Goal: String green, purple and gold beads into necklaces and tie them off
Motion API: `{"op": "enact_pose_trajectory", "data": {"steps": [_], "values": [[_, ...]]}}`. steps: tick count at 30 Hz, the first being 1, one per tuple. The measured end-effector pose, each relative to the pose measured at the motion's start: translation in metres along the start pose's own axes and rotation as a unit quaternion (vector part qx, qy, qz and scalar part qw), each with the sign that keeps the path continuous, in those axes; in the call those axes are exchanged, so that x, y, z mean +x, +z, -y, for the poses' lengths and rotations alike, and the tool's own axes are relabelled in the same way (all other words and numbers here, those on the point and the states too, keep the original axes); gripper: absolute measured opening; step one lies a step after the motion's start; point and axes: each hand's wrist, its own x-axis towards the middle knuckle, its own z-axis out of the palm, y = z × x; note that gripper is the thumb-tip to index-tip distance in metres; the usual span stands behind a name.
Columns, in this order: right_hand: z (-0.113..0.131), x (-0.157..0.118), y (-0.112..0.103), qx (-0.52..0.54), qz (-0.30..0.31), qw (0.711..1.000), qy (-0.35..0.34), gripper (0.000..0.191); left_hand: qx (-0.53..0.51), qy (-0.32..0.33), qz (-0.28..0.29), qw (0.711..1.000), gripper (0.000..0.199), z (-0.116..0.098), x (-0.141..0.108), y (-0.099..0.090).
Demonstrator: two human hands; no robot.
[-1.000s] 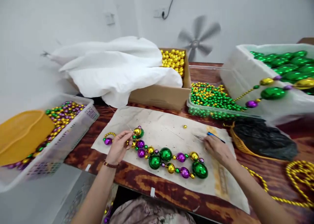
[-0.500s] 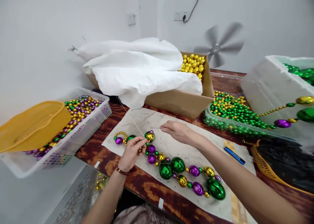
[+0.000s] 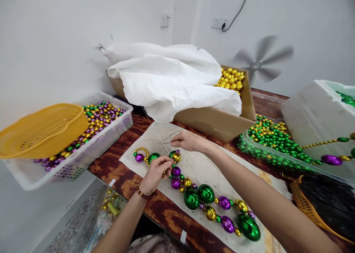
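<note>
My left hand is closed in a pinch on a white string, at the end of a bead necklace. The string runs taut up toward the cloth. The necklace has shiny green, purple and gold balls in mixed sizes, and lies looped on a pale cloth mat. Just above and right of the left hand, my right hand is closed on a thin needle-like rod, whose tip points left close to the string. A smaller gold bead loop with a purple ball lies left of my left hand.
A white basket of small beads stands at left, under a yellow basket. Behind the mat is a cardboard box draped with white cloth. At right are a clear bin of beads, a foam box and a spinning fan.
My right hand has moved left, bringing the rod closer to the string. The left hand keeps its pinch. The view has shifted left, and my right forearm now covers the blue cutter.
</note>
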Motion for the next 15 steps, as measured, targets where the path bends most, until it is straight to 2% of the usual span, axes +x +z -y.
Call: {"op": "enact_pose_trajectory", "data": {"steps": [5, 8, 11, 12, 14, 15], "values": [[0.0, 0.007, 0.004, 0.078, -0.018, 0.995, 0.051, 0.02, -0.002, 0.002, 0.003, 1.0, 0.032, 0.002, 0.001, -0.002], [-0.015, -0.016, 0.003, 0.124, -0.082, 0.986, 0.078, 0.026, -0.008, 0.005, 0.004, 1.0, 0.031, 0.001, 0.001, -0.004], [-0.055, -0.077, 0.006, 0.097, -0.196, 0.971, 0.094, 0.032, -0.018, 0.001, 0.003, 1.0, 0.031, -0.003, -0.001, -0.005], [-0.073, -0.104, 0.009, 0.068, -0.237, 0.962, 0.12, 0.037, -0.021, 0.0, 0.004, 1.0, 0.031, -0.005, -0.001, -0.005], [-0.114, -0.166, 0.017, -0.012, -0.321, 0.924, 0.205, 0.043, -0.028, 0.001, 0.008, 1.0, 0.031, -0.008, -0.001, -0.005], [-0.135, -0.198, 0.023, -0.062, -0.337, 0.906, 0.249, 0.044, -0.032, 0.005, 0.009, 0.999, 0.031, -0.01, 0.0, -0.004]]}}
